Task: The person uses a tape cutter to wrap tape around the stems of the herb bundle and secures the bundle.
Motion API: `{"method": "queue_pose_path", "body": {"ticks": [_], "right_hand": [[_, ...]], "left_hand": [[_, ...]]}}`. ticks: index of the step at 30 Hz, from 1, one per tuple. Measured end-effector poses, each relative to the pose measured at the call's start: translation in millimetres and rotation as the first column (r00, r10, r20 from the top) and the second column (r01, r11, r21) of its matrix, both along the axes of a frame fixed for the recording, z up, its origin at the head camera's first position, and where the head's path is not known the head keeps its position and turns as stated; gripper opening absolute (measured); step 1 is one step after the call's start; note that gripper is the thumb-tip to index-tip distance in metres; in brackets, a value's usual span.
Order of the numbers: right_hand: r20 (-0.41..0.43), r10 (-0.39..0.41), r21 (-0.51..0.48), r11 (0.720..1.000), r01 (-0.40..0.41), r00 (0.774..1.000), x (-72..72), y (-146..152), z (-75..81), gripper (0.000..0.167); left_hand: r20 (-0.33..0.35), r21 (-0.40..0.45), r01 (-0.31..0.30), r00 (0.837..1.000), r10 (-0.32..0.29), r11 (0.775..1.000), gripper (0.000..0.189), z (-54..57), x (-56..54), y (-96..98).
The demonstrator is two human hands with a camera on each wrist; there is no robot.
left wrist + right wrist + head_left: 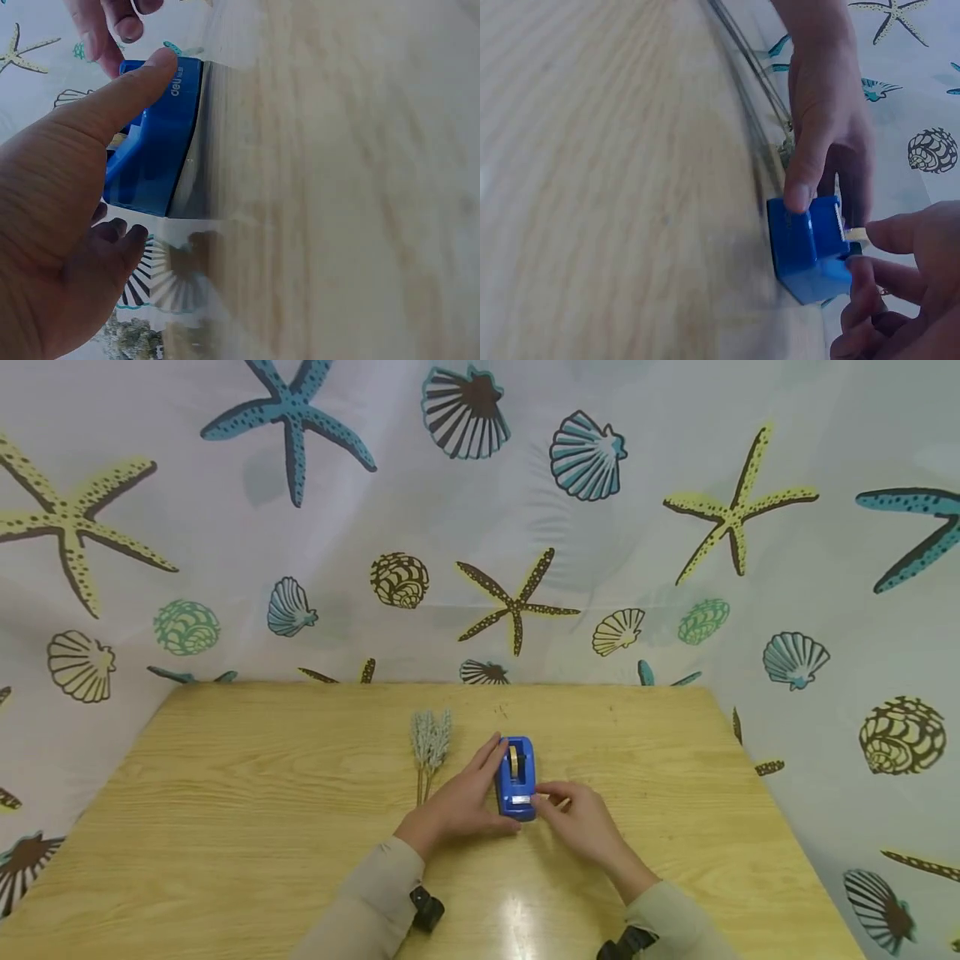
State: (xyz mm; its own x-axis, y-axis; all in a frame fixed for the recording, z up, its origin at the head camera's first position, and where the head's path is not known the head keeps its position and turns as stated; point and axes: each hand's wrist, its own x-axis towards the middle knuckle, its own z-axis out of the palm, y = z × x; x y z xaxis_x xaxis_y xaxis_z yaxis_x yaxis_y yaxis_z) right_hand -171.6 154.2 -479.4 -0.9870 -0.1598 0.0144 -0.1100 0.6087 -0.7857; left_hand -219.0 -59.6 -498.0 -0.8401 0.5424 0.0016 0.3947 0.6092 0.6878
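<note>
A blue tape dispenser (517,807) stands on the wooden table, a tape roll (513,762) in its well and a pale strip by the cutter at its near end. My left hand (462,801) grips its left side, thumb across the near end and fingers toward the far end. In the left wrist view that thumb lies over the dispenser's (161,161) printed end. My right hand (581,825) is at the right of the cutter, thumb and forefinger bent close together. In the right wrist view its thumb tip meets a beige bit (857,235); whether the fingers pinch tape is unclear.
A small bunch of dried grey-green flower stems (431,739) lies left of the dispenser, close to the left hand. Behind the wooden table (262,793) hangs a white cloth (337,535) with starfish and shells, also along both sides.
</note>
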Motion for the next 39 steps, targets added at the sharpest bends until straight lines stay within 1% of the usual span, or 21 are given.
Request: {"method": "queue_pose_path", "body": {"ticks": [3,6,7,10,11,13,15,19,24,26,31,33,35,39], "right_hand": [[0.068,-0.040,-0.042,0.998,0.043,0.997,-6.7,-9.2,1.7,0.025],[0.155,-0.060,-0.104,0.992,0.077,0.986,-13.4,-15.9,1.5,0.027],[0.183,-0.066,-0.115,0.989,0.088,0.981,-15.4,-17.1,1.4,0.027],[0.275,-0.100,-0.141,0.980,0.143,0.956,-20.0,-18.5,-0.5,0.028],[0.293,-0.110,-0.141,0.978,0.157,0.950,-20.4,-18.5,-1.4,0.029],[0.326,-0.127,-0.144,0.973,0.182,0.937,-21.3,-18.7,-3.2,0.031],[0.342,-0.133,-0.161,0.967,0.198,0.930,-22.0,-19.6,-5.4,0.034],[0.362,-0.120,-0.190,0.961,0.199,0.924,-21.9,-21.9,-8.7,0.037],[0.417,-0.100,-0.237,0.947,0.215,0.903,-22.9,-23.3,-9.9,0.034],[0.415,-0.097,-0.246,0.945,0.214,0.904,-23.5,-23.0,-9.2,0.033],[0.343,-0.106,-0.243,0.950,0.197,0.933,-20.8,-26.6,-6.5,0.030],[0.324,-0.114,-0.248,0.948,0.201,0.939,-19.2,-28.7,-4.9,0.029],[0.311,-0.119,-0.256,0.945,0.204,0.943,-18.2,-30.2,-4.3,0.027],[0.273,-0.122,-0.261,0.945,0.196,0.954,-15.1,-31.3,-3.0,0.023]], "left_hand": [[0.006,0.018,-0.001,1.000,0.001,1.000,0.124,-2.8,-3.3,-0.5],[0.008,0.026,0.003,1.000,-0.003,1.000,0.123,-5.2,-5.5,-0.5],[0.011,0.024,0.003,1.000,-0.003,1.000,0.122,-5.6,-6.1,-0.2],[0.007,0.020,0.003,1.000,-0.003,1.000,0.121,-6.4,-6.4,1.3],[0.009,0.022,0.001,1.000,-0.001,1.000,0.121,-7.0,-5.9,2.1],[0.007,0.028,-0.003,1.000,0.002,1.000,0.120,-7.7,-5.3,2.9],[0.007,0.035,-0.007,1.000,0.006,0.999,0.120,-8.6,-5.0,2.7],[0.027,0.039,-0.016,1.000,0.015,0.999,0.120,-11.3,-4.4,1.0],[0.046,0.053,-0.031,0.999,0.029,0.998,0.120,-14.1,-3.1,-0.4],[0.050,0.059,-0.035,0.998,0.032,0.998,0.120,-13.8,-3.7,-0.2],[0.049,0.055,-0.049,0.998,0.046,0.997,0.120,-14.3,-5.0,-1.4],[0.044,0.053,-0.055,0.998,0.053,0.997,0.120,-15.0,-5.4,-2.0],[0.045,0.061,-0.058,0.997,0.055,0.996,0.120,-15.4,-5.7,-2.2],[0.030,0.095,-0.045,0.999,0.042,0.994,0.120,-17.7,-7.2,-1.6]]}}
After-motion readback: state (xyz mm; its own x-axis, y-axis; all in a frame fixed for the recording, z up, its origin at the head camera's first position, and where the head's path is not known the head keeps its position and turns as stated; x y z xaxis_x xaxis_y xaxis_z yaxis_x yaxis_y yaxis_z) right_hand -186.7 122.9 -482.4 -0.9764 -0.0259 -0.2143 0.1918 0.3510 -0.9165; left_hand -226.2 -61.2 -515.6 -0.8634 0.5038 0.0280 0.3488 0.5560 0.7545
